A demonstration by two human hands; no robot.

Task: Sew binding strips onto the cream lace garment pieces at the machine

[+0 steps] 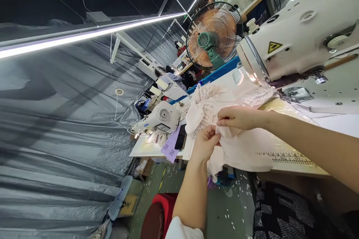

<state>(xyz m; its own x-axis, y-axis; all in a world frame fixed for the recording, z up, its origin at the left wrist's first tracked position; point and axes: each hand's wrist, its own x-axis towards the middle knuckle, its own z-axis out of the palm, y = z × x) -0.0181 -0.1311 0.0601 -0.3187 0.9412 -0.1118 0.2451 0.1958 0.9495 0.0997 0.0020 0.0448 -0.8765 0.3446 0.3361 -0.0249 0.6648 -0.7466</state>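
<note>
Grey plastic sheeting fills my nine o'clock, and a lit strip lamp runs across it toward one o'clock. Down at six o'clock I see a red stool on the floor. Further right, a smaller sewing machine stands on its own bench, with purple paper tags and a dark phone just beside it at its four o'clock.

My left hand rises from six o'clock, thumb and fingers pinched on a fold of the white fabric. A fan with a green hub stands at twelve o'clock. My right hand reaches in from three o'clock and sits just at the left hand's one o'clock, fingertips closed on the same cloth.

The fabric lies on the table, its lace part bunched toward twelve o'clock and one end hanging over the near edge. The large sewing machine fills my two o'clock.
</note>
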